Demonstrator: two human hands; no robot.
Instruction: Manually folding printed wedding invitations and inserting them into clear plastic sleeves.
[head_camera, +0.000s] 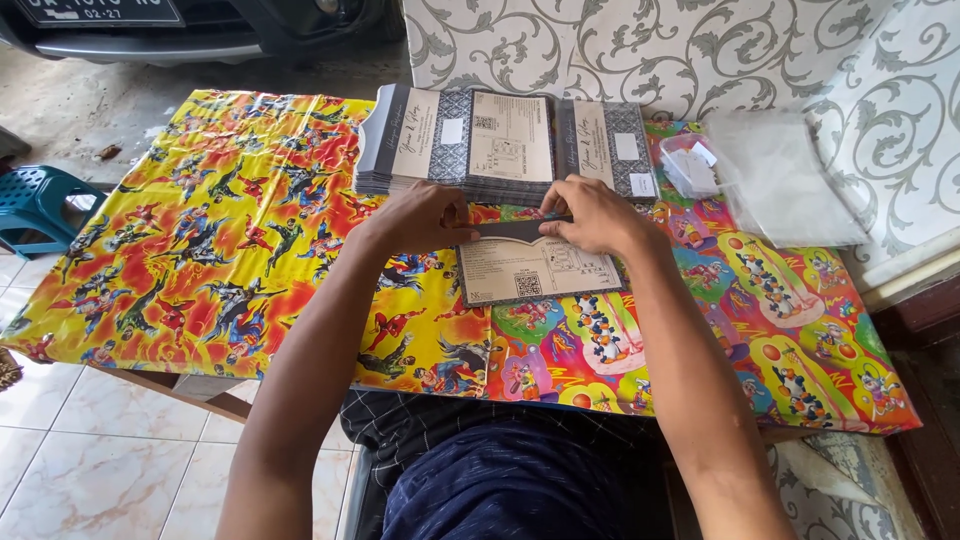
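Note:
A beige and grey printed card (535, 269) lies on the table in front of me, its dark top flap partly folded. My left hand (420, 215) presses the card's upper left edge. My right hand (592, 213) pinches the dark flap at the upper right. Just beyond my hands stand three stacks of the same cards: a left stack (405, 140), a middle stack (510, 140) showing the beige inside, and a right stack (612, 145).
The table wears a bright cartoon-print cloth (220, 230). A pile of clear plastic sleeves (780, 175) and a small clear box (688, 165) lie at the back right. A patterned wall (650, 45) stands behind. A blue plastic stool (35, 200) and a car bumper (150, 30) are at left.

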